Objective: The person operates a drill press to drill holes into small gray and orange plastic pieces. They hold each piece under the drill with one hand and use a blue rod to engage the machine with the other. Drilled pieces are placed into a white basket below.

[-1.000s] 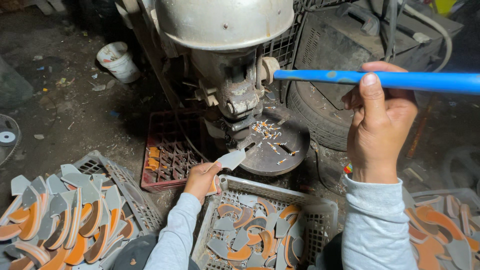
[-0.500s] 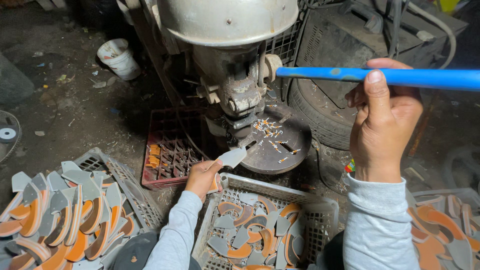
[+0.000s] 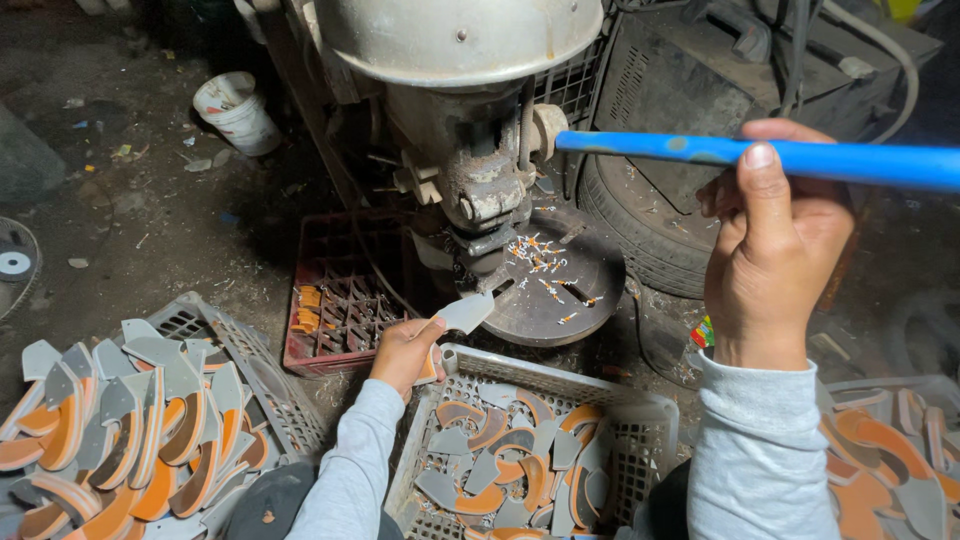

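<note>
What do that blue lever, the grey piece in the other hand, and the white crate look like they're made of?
The blue lever looks like painted metal: chipped spots show grey beneath. The grey piece in the left hand seems stiff sheet material, matte grey, perhaps rubber or board; hard to say. The white crate looks like moulded plastic, with a dull, grimy lattice wall. The right hand grips the lever.

Three crates [image 3: 530,380] – one bucket [image 3: 236,111], one tyre [image 3: 640,235], one lever [image 3: 760,155]

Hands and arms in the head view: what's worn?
Both hands are bare: the left hand and the right hand wear no gloves. Both arms wear light grey long sleeves with ribbed cuffs at the wrists. No rings, watch or markings show.
</note>
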